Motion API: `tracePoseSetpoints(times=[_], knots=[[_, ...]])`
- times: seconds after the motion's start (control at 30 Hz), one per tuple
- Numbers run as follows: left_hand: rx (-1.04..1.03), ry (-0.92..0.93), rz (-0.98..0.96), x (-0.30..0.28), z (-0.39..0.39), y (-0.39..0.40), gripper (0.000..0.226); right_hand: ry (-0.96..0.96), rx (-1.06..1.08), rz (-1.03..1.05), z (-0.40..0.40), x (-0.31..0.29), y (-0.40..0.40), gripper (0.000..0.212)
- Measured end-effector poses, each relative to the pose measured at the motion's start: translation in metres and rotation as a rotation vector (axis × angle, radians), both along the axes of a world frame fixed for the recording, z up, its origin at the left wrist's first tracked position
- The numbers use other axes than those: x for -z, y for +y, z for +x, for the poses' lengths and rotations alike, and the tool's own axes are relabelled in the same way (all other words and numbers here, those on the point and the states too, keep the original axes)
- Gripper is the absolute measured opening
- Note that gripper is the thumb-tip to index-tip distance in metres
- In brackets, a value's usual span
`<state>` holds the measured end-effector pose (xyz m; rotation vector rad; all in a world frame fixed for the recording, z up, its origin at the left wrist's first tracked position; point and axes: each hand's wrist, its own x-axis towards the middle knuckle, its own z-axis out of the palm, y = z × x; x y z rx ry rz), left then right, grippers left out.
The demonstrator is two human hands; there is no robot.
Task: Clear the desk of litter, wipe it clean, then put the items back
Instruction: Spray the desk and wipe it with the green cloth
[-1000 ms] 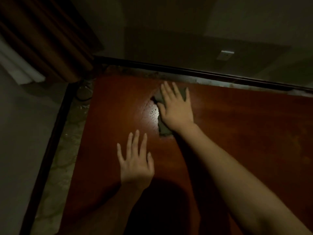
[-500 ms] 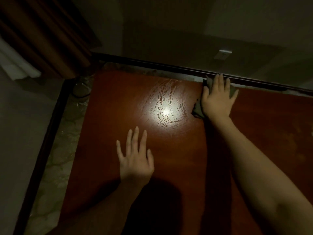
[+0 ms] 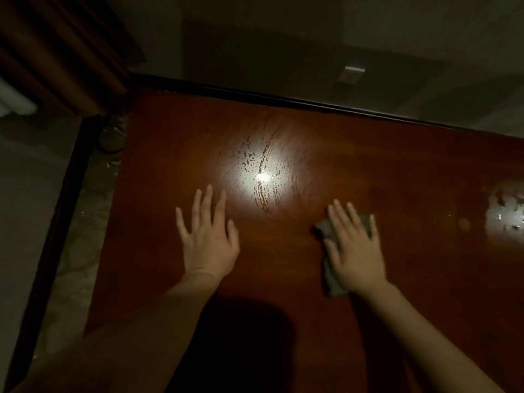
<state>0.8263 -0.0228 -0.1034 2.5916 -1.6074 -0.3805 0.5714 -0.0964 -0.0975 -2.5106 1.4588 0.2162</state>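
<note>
A person leans over a reddish-brown wooden desk [image 3: 368, 165] in a dim room, both bare forearms stretched out across its top. The left hand [image 3: 208, 236] lies flat on the wood, palm down, fingers straight and slightly spread, grasping nothing. The right hand [image 3: 354, 248] is also flat with straight fingers, pressing down on a small grey-green cloth [image 3: 330, 279]. The cloth lies on the desk to the right of centre; it shows past the fingertips, beside the thumb and back towards the wrist. The two hands are well apart, about level with each other.

Between and just beyond the hands, a bright spot of reflected light [image 3: 262, 177] glares on the wood, with wet streaks and small droplets showing in it. Another wet patch [image 3: 506, 208] glistens near the right edge of the view. A dark shadow falls on the near part of the desk, between the arms.

The desk's far edge meets a dark strip along a plain wall, where a small pale wall plate [image 3: 351, 73] sits. To the far left hangs a brown curtain [image 3: 56, 52], with mottled stone flooring [image 3: 79, 251] below it beside the desk.
</note>
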Motion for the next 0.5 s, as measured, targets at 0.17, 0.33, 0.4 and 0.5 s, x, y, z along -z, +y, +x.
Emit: tracePoseSetpoints(times=[0.17, 0.33, 0.4, 0.5], knots=[[-0.005, 0.002, -0.028, -0.002, -0.001, 0.0, 0.063, 0.023, 0.445, -0.021, 0.036, -0.003, -0.074, 0.06], [-0.003, 0.01, -0.043, -0.002, 0.0, 0.002, 0.064, -0.003, 0.129, -0.011, 0.108, 0.0, -0.038, 0.063], [-0.004, 0.015, -0.062, -0.002, 0.0, 0.002, 0.064, -0.044, -0.023, -0.026, 0.113, 0.001, 0.014, 0.064], [-0.015, 0.034, -0.103, -0.002, -0.001, 0.002, 0.063, -0.055, -0.206, 0.029, 0.072, -0.002, 0.091, 0.064]])
